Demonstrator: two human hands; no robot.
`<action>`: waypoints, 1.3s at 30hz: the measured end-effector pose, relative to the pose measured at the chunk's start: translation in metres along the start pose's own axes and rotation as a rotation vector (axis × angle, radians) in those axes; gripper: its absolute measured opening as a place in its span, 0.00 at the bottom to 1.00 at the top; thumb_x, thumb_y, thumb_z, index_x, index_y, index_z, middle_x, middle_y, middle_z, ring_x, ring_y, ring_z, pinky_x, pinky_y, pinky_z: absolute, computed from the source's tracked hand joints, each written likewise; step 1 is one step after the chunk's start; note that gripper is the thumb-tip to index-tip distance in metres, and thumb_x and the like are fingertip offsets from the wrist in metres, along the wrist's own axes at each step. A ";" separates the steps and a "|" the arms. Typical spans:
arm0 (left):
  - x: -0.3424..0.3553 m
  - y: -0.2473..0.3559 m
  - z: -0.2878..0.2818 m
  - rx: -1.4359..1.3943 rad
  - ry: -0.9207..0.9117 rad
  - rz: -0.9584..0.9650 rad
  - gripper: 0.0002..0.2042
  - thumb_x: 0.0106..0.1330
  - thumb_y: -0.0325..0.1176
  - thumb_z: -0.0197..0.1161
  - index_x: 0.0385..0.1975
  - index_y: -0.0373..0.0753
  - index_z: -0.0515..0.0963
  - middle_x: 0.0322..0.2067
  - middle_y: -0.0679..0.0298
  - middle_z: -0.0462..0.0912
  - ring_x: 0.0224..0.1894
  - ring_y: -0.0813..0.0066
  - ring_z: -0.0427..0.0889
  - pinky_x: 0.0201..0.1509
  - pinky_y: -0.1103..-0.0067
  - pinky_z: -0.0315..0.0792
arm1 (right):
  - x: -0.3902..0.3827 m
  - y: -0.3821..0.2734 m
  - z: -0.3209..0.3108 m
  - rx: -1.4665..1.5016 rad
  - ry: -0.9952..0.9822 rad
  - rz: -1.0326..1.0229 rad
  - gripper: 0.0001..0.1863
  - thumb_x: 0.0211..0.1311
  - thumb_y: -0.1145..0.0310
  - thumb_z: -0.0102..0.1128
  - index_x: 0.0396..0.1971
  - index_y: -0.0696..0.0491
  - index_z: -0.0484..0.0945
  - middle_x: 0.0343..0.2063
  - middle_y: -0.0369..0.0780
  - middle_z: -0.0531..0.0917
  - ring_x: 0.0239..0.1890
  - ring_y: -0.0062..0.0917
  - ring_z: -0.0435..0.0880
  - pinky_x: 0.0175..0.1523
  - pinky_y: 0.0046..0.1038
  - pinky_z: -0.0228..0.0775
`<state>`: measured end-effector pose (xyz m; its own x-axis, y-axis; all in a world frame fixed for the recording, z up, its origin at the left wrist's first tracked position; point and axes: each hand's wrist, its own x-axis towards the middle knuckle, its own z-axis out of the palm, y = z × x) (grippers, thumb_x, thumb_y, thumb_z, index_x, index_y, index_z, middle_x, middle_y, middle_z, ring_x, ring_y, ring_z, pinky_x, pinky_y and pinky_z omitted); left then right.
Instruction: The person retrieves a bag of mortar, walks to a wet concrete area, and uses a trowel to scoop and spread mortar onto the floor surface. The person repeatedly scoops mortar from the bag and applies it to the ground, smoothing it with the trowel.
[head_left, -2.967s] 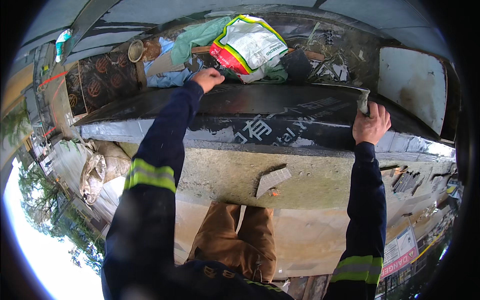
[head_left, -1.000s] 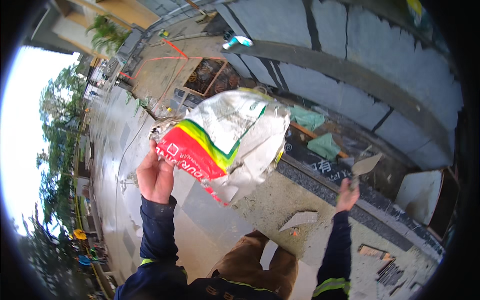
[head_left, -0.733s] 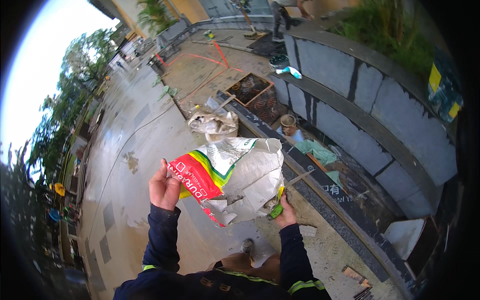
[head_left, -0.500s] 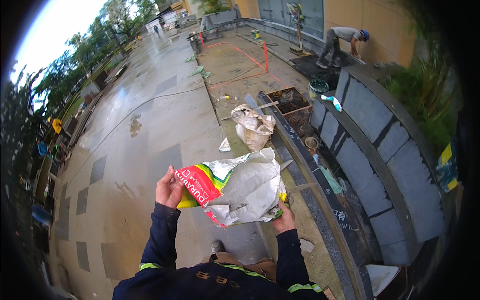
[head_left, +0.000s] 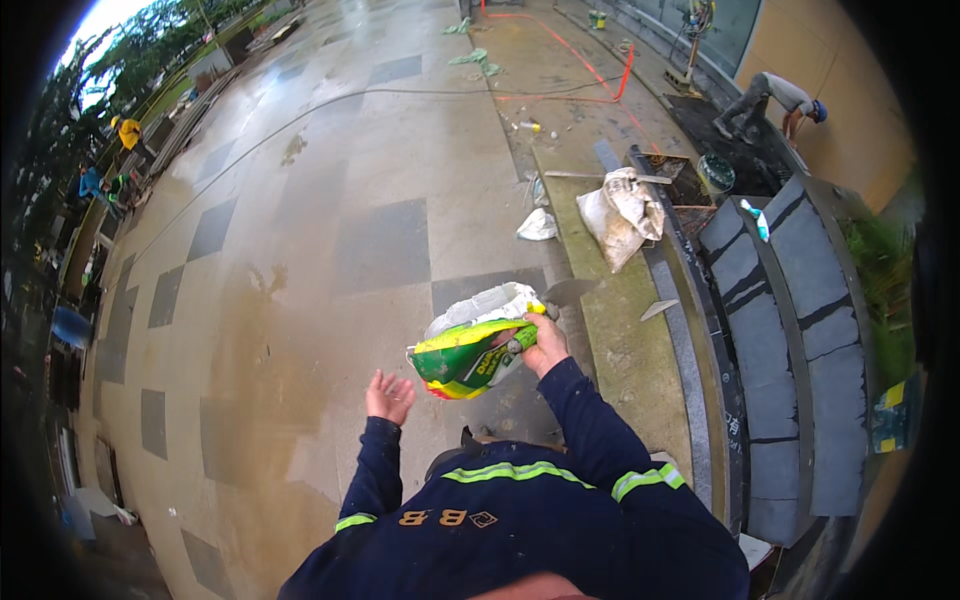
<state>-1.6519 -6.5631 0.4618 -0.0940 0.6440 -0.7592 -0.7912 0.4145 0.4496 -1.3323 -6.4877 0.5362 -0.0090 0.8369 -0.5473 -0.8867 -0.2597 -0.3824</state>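
Your right hand (head_left: 546,346) gripped the bag (head_left: 468,358) and the trowel (head_left: 572,291) together above the paved floor (head_left: 300,410), while your left hand (head_left: 390,397) was open just beside the bag, so steady handling probably called for a firm grip and the blade pointed away

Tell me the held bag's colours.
The bag is mainly green, yellow and white, seen best in the head view.

The left hand (head_left: 390,397) is held open with fingers parted, its forearm (head_left: 377,468) extended forward. The right hand (head_left: 545,346) is closed in a grip, its forearm (head_left: 592,412) angled forward and inward toward the body's midline.
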 end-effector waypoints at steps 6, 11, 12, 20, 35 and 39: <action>-0.041 -0.044 0.045 0.006 -0.136 -0.080 0.41 0.59 0.66 0.52 0.60 0.35 0.60 0.58 0.53 0.64 0.59 0.59 0.64 0.63 0.59 0.58 | 0.026 0.044 0.054 -0.241 -0.079 -0.060 0.14 0.53 0.82 0.57 0.41 0.58 0.72 0.34 0.41 0.79 0.33 0.31 0.81 0.35 0.33 0.76; 0.009 -0.045 0.033 -0.003 0.290 0.078 0.47 0.57 0.64 0.57 0.65 0.32 0.49 0.63 0.48 0.54 0.64 0.55 0.58 0.65 0.60 0.56 | 0.067 0.031 0.073 -0.303 -0.185 -0.097 0.18 0.54 0.84 0.55 0.46 0.58 0.69 0.37 0.41 0.79 0.38 0.30 0.81 0.43 0.33 0.77; 0.002 -0.035 0.045 -0.070 0.213 -0.014 0.49 0.57 0.65 0.57 0.66 0.32 0.46 0.63 0.46 0.53 0.65 0.53 0.55 0.65 0.60 0.56 | 0.080 0.026 0.075 -0.295 -0.220 -0.091 0.20 0.54 0.84 0.55 0.48 0.57 0.68 0.40 0.41 0.78 0.41 0.29 0.81 0.47 0.32 0.76; 0.123 0.028 0.250 -0.268 -0.307 0.063 0.34 0.66 0.53 0.52 0.62 0.33 0.56 0.58 0.47 0.65 0.62 0.52 0.64 0.64 0.55 0.60 | 0.157 -0.017 0.104 -0.469 -0.319 -0.031 0.22 0.52 0.84 0.57 0.49 0.58 0.69 0.40 0.41 0.78 0.41 0.27 0.80 0.48 0.29 0.74; 0.205 0.232 0.455 0.518 -0.254 0.716 0.25 0.53 0.26 0.70 0.51 0.35 0.66 0.42 0.64 0.74 0.44 0.74 0.72 0.52 0.76 0.67 | 0.355 -0.141 0.211 -0.885 -0.153 -0.459 0.13 0.52 0.71 0.68 0.33 0.57 0.73 0.27 0.35 0.77 0.28 0.17 0.74 0.33 0.20 0.68; 0.242 0.269 0.489 0.788 -0.252 0.858 0.26 0.46 0.23 0.72 0.46 0.34 0.69 0.40 0.65 0.74 0.42 0.76 0.72 0.50 0.78 0.67 | 0.451 -0.111 0.262 -0.854 -0.220 -0.411 0.17 0.44 0.70 0.73 0.31 0.57 0.74 0.27 0.33 0.77 0.30 0.16 0.74 0.36 0.21 0.69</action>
<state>-1.5915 -5.9814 0.6291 -0.2198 0.9755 0.0045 0.0696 0.0111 0.9975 -1.3587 -5.9551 0.5264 0.0639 0.9892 -0.1321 -0.2069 -0.1164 -0.9714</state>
